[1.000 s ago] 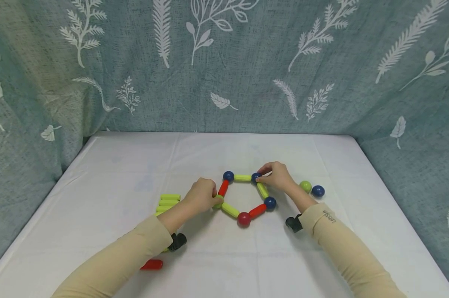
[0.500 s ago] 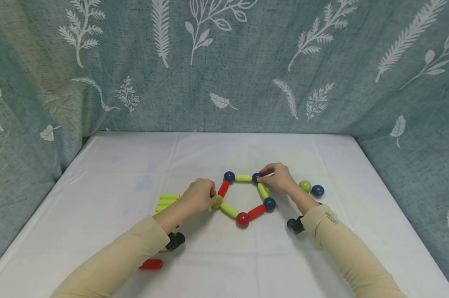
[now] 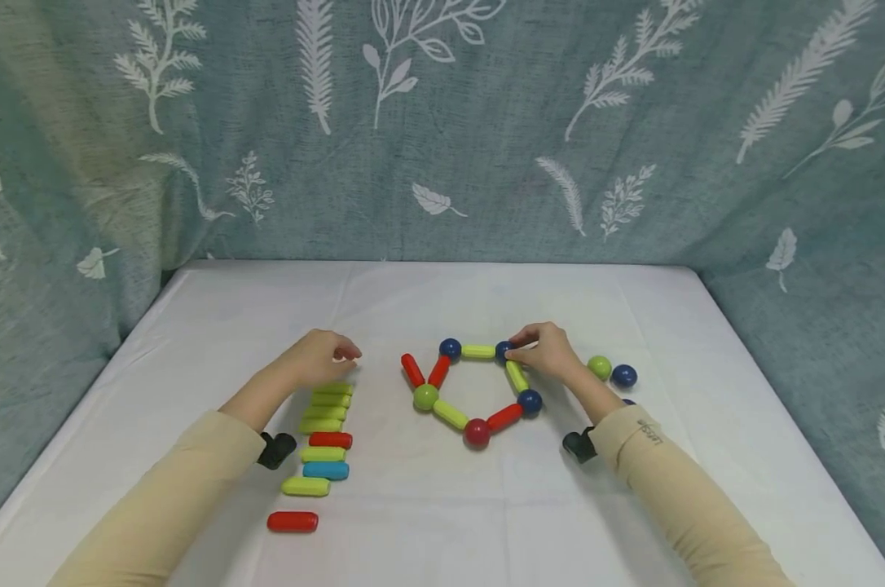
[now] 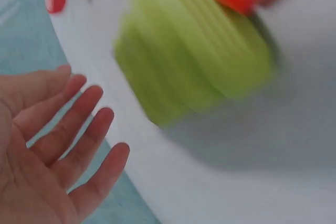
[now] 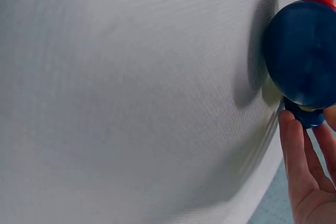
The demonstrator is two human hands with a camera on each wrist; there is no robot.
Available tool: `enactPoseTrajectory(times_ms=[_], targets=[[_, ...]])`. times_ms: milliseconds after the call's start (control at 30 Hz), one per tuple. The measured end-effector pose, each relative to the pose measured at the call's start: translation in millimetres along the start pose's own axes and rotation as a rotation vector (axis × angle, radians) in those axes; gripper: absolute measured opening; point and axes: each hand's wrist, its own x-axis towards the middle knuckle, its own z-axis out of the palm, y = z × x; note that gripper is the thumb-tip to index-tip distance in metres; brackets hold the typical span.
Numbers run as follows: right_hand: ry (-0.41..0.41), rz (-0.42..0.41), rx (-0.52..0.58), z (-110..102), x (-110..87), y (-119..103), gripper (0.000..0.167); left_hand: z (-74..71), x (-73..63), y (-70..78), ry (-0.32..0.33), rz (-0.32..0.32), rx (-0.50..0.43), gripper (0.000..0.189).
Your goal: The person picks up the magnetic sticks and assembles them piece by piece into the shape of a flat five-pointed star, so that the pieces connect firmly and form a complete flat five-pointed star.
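Observation:
A closed ring of rods and balls lies mid-table. My right hand (image 3: 547, 349) pinches the blue ball (image 3: 503, 351) at its far right corner; in the right wrist view the fingers (image 5: 295, 153) reach that ball, partly behind a nearer blue ball (image 5: 303, 53). At the ring's left corner a green ball (image 3: 425, 397) also bears an extra red rod (image 3: 412, 370) that points outward. My left hand (image 3: 322, 359) is off the ring, beside the far end of a row of green rods (image 3: 331, 400). Its fingers are loosely spread and hold nothing in the left wrist view (image 4: 79, 140).
Nearer in the row lie a blue rod (image 3: 326, 470) and a red rod (image 3: 292, 522). Right of the ring, by my right forearm, rest a loose green ball (image 3: 600, 367) and a dark blue ball (image 3: 623, 376). A patterned curtain (image 3: 442, 163) hangs behind the table.
My left hand has let go of the green ball and moved left to the rods, uncovering the outward red rod. My right hand stays on its blue ball.

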Motion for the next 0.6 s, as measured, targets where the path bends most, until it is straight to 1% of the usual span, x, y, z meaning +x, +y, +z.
enactPoseTrajectory(times_ms=[100, 167, 233, 367, 500, 600], targets=[[-0.007, 0.0, 0.003, 1.4, 0.9, -0.6, 0.025, -1.0, -7.2, -14.5, -0.037, -0.019, -0.049, 0.023], [-0.011, -0.003, 0.003, 2.1, 1.3, -1.0, 0.025, -0.5, -11.6, -21.9, -0.059, -0.049, -0.086, 0.023], [-0.009, -0.007, 0.002, 2.3, 1.4, -1.1, 0.025, 0.2, -15.4, -27.3, -0.081, -0.073, -0.118, 0.024], [-0.005, -0.011, 0.003, 1.7, 1.9, -0.7, 0.024, 2.5, -21.5, -36.0, -0.118, -0.095, -0.162, 0.024], [-0.006, -0.003, 0.005, 1.0, 2.9, -0.2, 0.024, 5.8, -25.1, -42.9, -0.119, -0.1, -0.165, 0.022], [-0.006, 0.005, 0.004, 0.4, 3.3, 0.1, 0.024, 7.5, -25.4, -46.2, -0.099, -0.1, -0.152, 0.021]])
